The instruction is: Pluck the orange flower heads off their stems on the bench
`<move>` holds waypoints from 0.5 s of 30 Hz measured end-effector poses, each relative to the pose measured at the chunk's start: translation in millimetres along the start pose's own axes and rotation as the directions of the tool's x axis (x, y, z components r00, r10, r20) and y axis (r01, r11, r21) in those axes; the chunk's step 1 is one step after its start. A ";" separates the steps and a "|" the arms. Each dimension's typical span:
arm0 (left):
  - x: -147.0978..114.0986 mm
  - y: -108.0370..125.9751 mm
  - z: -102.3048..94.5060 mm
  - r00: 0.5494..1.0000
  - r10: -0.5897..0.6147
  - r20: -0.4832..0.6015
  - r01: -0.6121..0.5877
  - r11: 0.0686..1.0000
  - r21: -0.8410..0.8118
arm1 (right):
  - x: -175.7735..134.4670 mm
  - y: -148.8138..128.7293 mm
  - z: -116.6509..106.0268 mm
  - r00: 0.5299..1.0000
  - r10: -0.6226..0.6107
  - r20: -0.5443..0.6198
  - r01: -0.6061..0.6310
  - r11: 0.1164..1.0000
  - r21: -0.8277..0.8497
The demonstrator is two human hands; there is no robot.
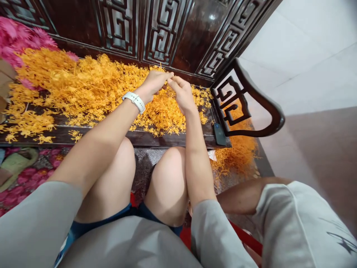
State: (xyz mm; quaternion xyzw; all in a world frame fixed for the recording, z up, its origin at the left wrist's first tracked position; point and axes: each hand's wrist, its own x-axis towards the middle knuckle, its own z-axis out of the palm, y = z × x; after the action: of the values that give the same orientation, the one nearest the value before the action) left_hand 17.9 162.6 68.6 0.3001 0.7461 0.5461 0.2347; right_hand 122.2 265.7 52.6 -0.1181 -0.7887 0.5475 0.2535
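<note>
Over a bench piled with orange-yellow artificial flower pieces (92, 83), my two hands meet at the fingertips. My left hand (153, 83), with a white watch (134, 101) on its wrist, is closed in a pinch. Facing it, my right hand (182, 92) also has its thumb and fingers drawn together. Whatever lies between the fingertips is too small or hidden to make out. Loose spidery flower pieces spread just below and around both hands.
Carved dark wood forms the bench back (134, 33) and armrest (267, 115). A phone (219, 134) lies at the bench's right end. Pink flowers (26, 39) are heaped at the left. More orange pieces (237, 150) lie beyond the armrest. Another person's leg (301, 219) is at the right.
</note>
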 end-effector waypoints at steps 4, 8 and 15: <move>7.4 -8.4 1.9 0.998 -0.030 -0.061 0.015 0.976 -0.219 | 4.7 20.7 -10.7 0.997 -0.038 -0.069 0.031 0.993 -0.111; 14.0 -6.6 18.4 0.981 -0.110 -0.162 -0.005 0.811 -0.585 | 12.9 40.5 -24.2 0.986 -0.144 -0.081 0.121 0.964 -0.235; 41.3 2.1 44.5 0.910 -0.364 -0.198 -0.020 0.439 -0.898 | 7.3 -1.3 -7.4 0.935 -0.356 0.003 0.268 0.699 -0.663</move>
State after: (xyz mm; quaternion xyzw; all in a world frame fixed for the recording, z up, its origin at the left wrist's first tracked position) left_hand 19.2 222.2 56.6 -0.0520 0.4087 0.8705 0.2691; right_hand 120.1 274.5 57.8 -0.0979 -0.9204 0.1776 0.3343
